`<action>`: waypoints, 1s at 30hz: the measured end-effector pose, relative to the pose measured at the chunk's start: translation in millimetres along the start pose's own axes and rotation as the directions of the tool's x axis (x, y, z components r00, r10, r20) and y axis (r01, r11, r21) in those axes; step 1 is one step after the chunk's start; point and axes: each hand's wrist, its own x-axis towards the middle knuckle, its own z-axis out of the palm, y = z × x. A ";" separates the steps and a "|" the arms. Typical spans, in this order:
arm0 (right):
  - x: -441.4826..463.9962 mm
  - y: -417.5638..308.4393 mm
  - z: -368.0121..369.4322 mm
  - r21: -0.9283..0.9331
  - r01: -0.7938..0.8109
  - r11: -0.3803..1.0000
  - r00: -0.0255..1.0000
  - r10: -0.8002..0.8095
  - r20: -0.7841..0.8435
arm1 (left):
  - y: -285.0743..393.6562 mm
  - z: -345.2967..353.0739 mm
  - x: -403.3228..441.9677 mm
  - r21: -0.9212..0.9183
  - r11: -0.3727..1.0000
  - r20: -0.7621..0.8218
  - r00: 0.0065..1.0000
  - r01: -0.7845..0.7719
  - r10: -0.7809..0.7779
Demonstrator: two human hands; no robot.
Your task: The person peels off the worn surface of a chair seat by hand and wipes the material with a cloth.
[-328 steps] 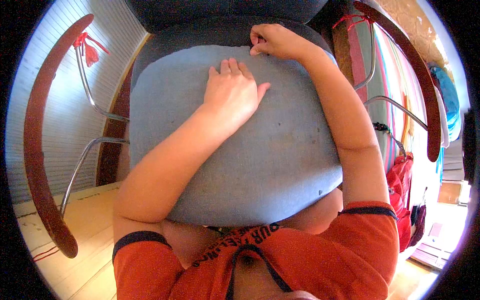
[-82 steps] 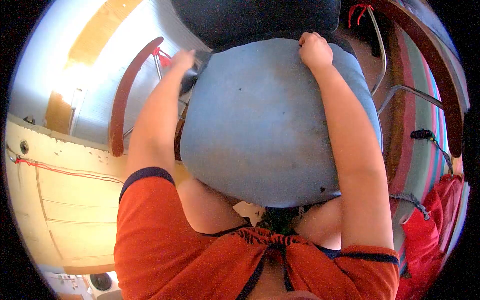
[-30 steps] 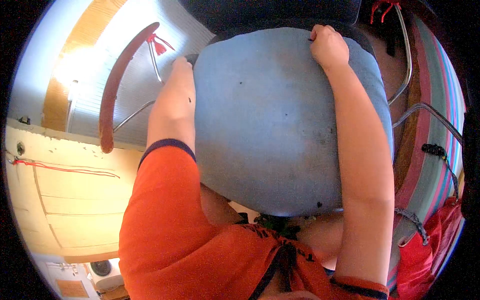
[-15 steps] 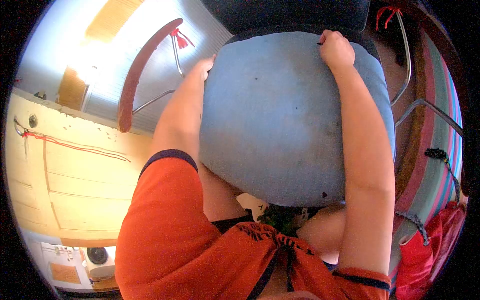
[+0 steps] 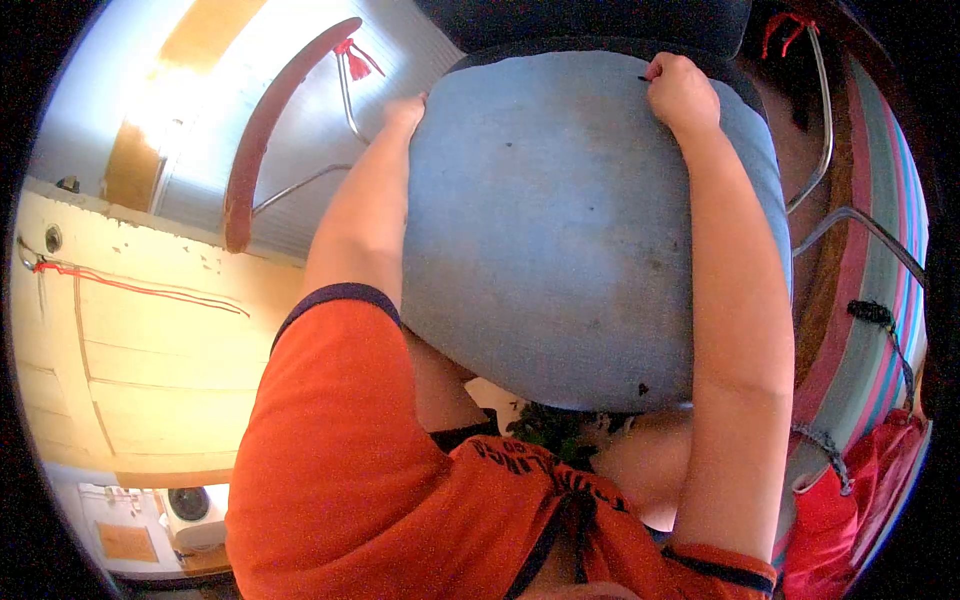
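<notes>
"Quick one: where are the hands?"

"Both at the far part of the blue seat cover (image 5: pixel 550 240), which lies over the chair seat, between the forearms. Left hand (image 5: pixel 404 112) at the far left side, right hand (image 5: pixel 685 92) on top near the far right edge."

"Fingers?"

"Right ones curled in, clenched; a small dark bit shows by the fingertips. Can't tell what it is, or if fabric is pinched. Left ones blurred and partly hidden; can't tell if they grasp the cover."

"Step?"

"Looks like handling the cover at its far end, arms stretched out on both sides."

"Surface?"

"Light blue, brownish stains, few dark specks, dark spot (image 5: pixel 643 389) near the near edge. Black backrest (image 5: pixel 600 22) just beyond."

"Room?"

"Left: brown curved armrest (image 5: pixel 262 130), red tassel (image 5: pixel 356 62) on metal tube, pale yellow panel (image 5: pixel 160 370) with red cord (image 5: pixel 150 286). Right: striped cloth (image 5: pixel 868 290), red bag (image 5: pixel 850 520) nearer the person."
</notes>
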 end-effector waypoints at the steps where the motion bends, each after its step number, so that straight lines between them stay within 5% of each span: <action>1: -0.6 0.5 1.1 -0.001 0.004 1.000 1.000 -0.004 0.004 | -1.3 1.2 -0.5 -0.001 1.000 0.001 1.000 0.006 -0.006; 4: 0.7 2.0 3.9 0.003 -0.012 1.000 1.000 0.012 -0.006 | 9.0 -7.4 -15.0 0.096 0.995 -0.031 0.999 -0.012 0.015; 6: 2.6 1.2 3.6 -0.008 -0.004 1.000 1.000 0.004 0.011 | 22.8 -25.4 -45.5 -0.182 0.979 -0.124 0.985 0.094 -0.117; 7: 3.3 1.2 5.1 -0.005 -0.005 1.000 1.000 0.005 0.007 | 7.5 -22.6 -35.3 -0.181 0.979 -0.128 0.985 0.091 -0.115; 8: 4.5 1.3 7.2 0.000 -0.032 0.999 0.999 0.032 0.027 | -24.4 -12.5 -12.9 0.094 0.995 -0.066 0.998 0.027 -0.020; 10: 6.4 0.9 4.6 -0.001 -0.079 0.997 0.996 0.079 0.036 | -18.4 -14.1 -7.8 0.357 0.931 0.024 0.997 -0.079 0.075; 12: 3.7 -7.4 6.6 -0.105 -0.022 0.994 1.000 0.022 0.006 | -10.5 -8.3 -18.2 -0.181 0.976 -0.201 0.967 0.121 -0.157; 16: 7.6 -6.3 1.4 -0.044 -0.081 0.996 0.994 0.084 0.070 | 38.6 -44.1 -74.8 -0.420 0.896 -0.159 0.960 0.146 -0.231; 18: 6.8 -5.1 0.1 -0.047 -0.080 0.996 0.994 0.084 0.067 | 54.0 -63.2 -101.0 -0.173 0.983 -0.064 0.995 0.065 -0.077; 21: 6.1 -8.1 1.7 -0.046 -0.073 0.996 0.995 0.076 0.068 | 48.1 -68.4 -104.2 -0.044 0.999 -0.015 0.999 -0.030 0.029; 30: 9.1 -6.6 3.8 -0.062 -0.079 0.995 0.996 0.082 0.043 | 20.3 -41.8 -59.3 0.031 0.997 0.033 0.997 -0.066 0.065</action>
